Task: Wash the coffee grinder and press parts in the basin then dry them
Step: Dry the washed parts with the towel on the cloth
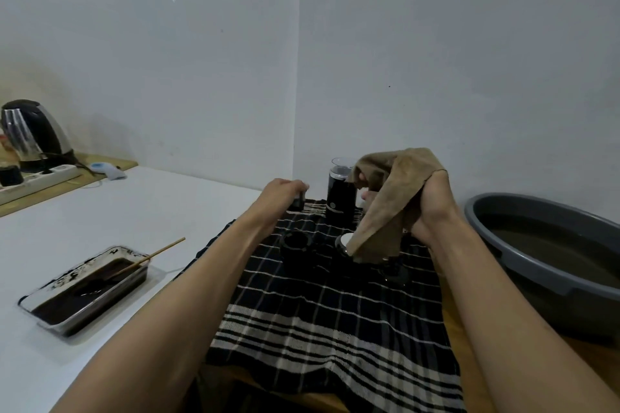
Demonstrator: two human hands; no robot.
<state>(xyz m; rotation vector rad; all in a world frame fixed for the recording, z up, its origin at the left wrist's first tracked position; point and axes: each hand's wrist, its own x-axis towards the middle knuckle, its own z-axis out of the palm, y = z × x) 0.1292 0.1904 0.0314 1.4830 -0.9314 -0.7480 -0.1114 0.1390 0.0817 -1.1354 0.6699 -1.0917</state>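
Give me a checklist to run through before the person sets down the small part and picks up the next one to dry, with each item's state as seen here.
1. Drying cloth in hand: ok. The right hand grips the brown cloth.
2. Small dark part held securely: ok. The left hand grips the small part at the far edge of the checked towel.
3. Room on the towel to set it down: ok, bare towel lies in front of the parts.
4. Part is dry: cannot tell.
5. Grinder standing upright: ok.
6. Basin out of the arms' way: ok, it sits to the right, off the towel.
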